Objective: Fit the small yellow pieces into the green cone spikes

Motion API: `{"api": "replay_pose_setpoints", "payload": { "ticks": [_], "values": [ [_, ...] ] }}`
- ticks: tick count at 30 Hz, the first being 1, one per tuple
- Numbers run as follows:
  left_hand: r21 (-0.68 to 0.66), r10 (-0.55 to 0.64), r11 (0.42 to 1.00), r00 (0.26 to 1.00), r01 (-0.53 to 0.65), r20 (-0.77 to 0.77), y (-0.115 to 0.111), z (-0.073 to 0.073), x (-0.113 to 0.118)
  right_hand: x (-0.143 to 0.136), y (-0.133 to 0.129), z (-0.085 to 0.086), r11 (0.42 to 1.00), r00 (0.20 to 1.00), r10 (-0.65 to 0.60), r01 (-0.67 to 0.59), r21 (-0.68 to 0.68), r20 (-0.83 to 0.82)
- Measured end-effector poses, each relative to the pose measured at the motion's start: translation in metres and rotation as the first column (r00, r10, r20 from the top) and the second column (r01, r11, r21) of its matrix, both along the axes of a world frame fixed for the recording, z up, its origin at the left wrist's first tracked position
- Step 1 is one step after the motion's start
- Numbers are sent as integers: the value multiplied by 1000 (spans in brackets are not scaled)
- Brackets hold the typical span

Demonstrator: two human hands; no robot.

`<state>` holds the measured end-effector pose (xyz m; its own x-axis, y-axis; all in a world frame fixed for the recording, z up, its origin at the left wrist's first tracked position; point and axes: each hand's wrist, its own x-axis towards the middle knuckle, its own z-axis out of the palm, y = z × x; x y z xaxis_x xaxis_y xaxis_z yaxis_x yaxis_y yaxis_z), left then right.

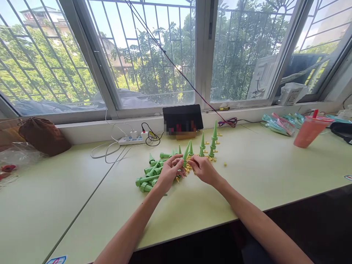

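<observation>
My left hand (171, 171) is closed round a green plastic watering spike (186, 151), its pointed end up. Close beside it, the fingers of my right hand (204, 168) are pinched at a small yellow valve (188, 160) by the spike's lower part; the fingers partly hide it. To the left of my hands lies a heap of green spikes (148, 179) with ribbed caps. Loose yellow valves (188, 169) are scattered under and between my hands. Beyond my right hand, several spikes (214, 137) stand upright with yellow valves sticking out sideways.
A dark tablet (183, 119) leans on a stand below the window. Left of it sits a power strip (133, 139) with cables. A red tumbler (310, 132) and plastic packets (280, 124) are at the right. A brown bag (44, 135) rests at the far left. One yellow piece (225, 164) lies apart.
</observation>
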<state>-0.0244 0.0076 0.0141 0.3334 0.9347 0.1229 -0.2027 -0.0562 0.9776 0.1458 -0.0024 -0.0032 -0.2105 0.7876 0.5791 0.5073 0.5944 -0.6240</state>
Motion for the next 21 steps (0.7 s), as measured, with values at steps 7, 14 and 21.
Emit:
{"api": "replay_pose_setpoints", "payload": {
  "ticks": [7,14,21],
  "values": [
    [39,-24,999,1000,23,8,2,-3,0,0,-2,0,1000,1000,-4,5,-13,16],
    [70,-49,996,999,48,8,4,-5,-1,-1,-2,1,1000,1000,-16,15,9,23],
    [56,-63,996,998,62,10,0,-1,-1,-1,-3,2,1000,999,-25,25,15,30]
  ]
}}
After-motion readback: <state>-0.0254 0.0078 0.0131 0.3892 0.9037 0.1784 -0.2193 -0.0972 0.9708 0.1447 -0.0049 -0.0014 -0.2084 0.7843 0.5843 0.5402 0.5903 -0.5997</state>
